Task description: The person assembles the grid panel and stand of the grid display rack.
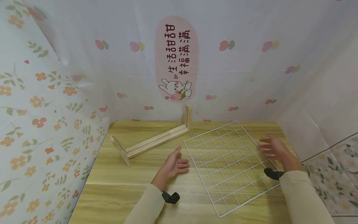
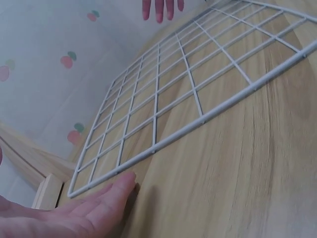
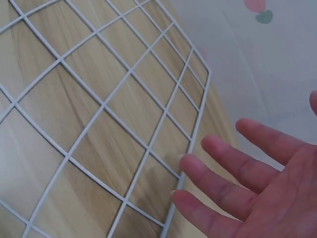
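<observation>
A white wire grid panel (image 1: 231, 168) lies at a slant on the wooden table. My left hand (image 1: 174, 165) is beside the panel's left edge, fingers extended toward it and palm empty. In the left wrist view its fingertips (image 2: 126, 181) are right by the white border wire. On the other side, my right hand (image 1: 275, 150) hovers at the panel's right edge with fingers spread. The right wrist view shows these fingers (image 3: 218, 191) close to the edge wire, holding nothing. Behind my left hand stands a pale wooden frame (image 1: 158, 140), a long bar between two upright end pieces.
The wooden table (image 1: 112, 193) backs onto a white wall cloth (image 1: 246, 77) with fruit prints and a pink panel of lettering. A flowered cloth (image 1: 42, 130) hangs along the left side. Each wrist wears a black camera mount (image 1: 171, 197).
</observation>
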Demonstrator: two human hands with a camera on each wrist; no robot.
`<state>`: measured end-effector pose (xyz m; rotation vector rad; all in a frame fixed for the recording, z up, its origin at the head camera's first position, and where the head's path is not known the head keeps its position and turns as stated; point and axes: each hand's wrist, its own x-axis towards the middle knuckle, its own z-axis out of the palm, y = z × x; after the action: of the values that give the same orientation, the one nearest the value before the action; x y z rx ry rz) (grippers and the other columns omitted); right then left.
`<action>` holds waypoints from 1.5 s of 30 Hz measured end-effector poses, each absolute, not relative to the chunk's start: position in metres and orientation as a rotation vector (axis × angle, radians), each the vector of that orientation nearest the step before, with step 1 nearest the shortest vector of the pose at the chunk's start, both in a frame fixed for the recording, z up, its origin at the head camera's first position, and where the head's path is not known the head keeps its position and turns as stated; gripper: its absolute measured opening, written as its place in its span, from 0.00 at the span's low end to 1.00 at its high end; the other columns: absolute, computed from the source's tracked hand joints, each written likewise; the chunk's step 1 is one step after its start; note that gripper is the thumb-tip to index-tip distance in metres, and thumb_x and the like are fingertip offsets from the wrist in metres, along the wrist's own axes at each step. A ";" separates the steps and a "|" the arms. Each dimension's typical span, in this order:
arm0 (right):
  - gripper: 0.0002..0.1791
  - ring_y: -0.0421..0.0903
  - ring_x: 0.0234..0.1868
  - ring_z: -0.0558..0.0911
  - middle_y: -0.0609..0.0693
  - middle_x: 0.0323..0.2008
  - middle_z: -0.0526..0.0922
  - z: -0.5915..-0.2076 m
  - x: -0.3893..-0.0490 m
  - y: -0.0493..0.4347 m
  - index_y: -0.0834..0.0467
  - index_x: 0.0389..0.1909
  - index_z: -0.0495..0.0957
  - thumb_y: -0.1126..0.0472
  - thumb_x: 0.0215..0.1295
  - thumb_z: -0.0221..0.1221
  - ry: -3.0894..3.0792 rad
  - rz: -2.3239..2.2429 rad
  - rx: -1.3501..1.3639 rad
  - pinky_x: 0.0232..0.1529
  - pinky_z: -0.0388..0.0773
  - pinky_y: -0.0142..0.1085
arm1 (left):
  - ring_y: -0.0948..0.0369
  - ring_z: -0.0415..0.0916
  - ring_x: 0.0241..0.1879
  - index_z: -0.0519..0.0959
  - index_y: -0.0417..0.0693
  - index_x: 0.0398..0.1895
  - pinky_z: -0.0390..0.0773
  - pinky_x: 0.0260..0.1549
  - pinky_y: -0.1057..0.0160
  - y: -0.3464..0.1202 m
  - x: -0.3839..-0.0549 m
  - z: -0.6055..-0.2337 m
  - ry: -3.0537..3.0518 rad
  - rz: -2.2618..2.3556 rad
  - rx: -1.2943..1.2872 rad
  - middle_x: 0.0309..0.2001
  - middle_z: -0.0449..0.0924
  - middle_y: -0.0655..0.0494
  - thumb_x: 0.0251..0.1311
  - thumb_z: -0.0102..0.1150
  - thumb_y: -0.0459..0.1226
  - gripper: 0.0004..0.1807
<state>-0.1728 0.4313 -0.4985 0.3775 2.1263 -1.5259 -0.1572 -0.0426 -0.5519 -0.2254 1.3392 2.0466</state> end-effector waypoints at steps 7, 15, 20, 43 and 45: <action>0.52 0.54 0.54 0.79 0.58 0.62 0.74 -0.503 -0.177 0.421 0.65 0.76 0.44 0.27 0.68 0.26 2.081 -1.544 0.364 0.56 0.71 0.54 | 0.29 0.58 0.65 0.34 0.31 0.74 0.65 0.61 0.36 -0.039 -0.156 -0.554 1.282 2.071 -0.252 0.66 0.55 0.18 0.64 0.45 0.64 0.56; 0.55 0.66 0.64 0.69 0.71 0.72 0.54 -0.513 -0.178 0.410 0.65 0.76 0.41 0.24 0.65 0.22 2.067 -1.506 0.370 0.62 0.65 0.60 | 0.28 0.58 0.65 0.36 0.32 0.74 0.64 0.61 0.35 -0.030 -0.154 -0.557 1.230 2.075 -0.257 0.64 0.57 0.17 0.64 0.45 0.65 0.56; 0.55 0.68 0.67 0.65 0.71 0.73 0.50 -0.514 -0.176 0.406 0.64 0.76 0.40 0.23 0.64 0.22 2.058 -1.492 0.379 0.64 0.58 0.66 | 0.28 0.58 0.65 0.36 0.33 0.75 0.62 0.61 0.34 -0.027 -0.155 -0.558 1.215 2.079 -0.278 0.64 0.57 0.17 0.63 0.46 0.66 0.57; 0.54 0.51 0.41 0.76 0.55 0.56 0.77 -0.534 -0.174 0.382 0.63 0.76 0.44 0.23 0.65 0.30 1.913 -1.605 0.497 0.44 0.75 0.45 | 0.31 0.61 0.65 0.37 0.32 0.75 0.62 0.63 0.35 -0.024 -0.150 -0.564 1.190 2.095 -0.294 0.64 0.59 0.19 0.64 0.44 0.65 0.55; 0.54 0.51 0.42 0.75 0.54 0.56 0.78 -0.533 -0.174 0.381 0.63 0.76 0.45 0.23 0.65 0.30 1.909 -1.600 0.498 0.43 0.74 0.44 | 0.31 0.61 0.65 0.38 0.32 0.75 0.62 0.63 0.36 -0.024 -0.150 -0.564 1.191 2.095 -0.291 0.64 0.59 0.19 0.64 0.45 0.65 0.55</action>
<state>-0.1745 0.3806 -0.5329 0.4981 1.9092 -1.6005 -0.1499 -0.0238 -0.5645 -0.2911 1.1915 2.0946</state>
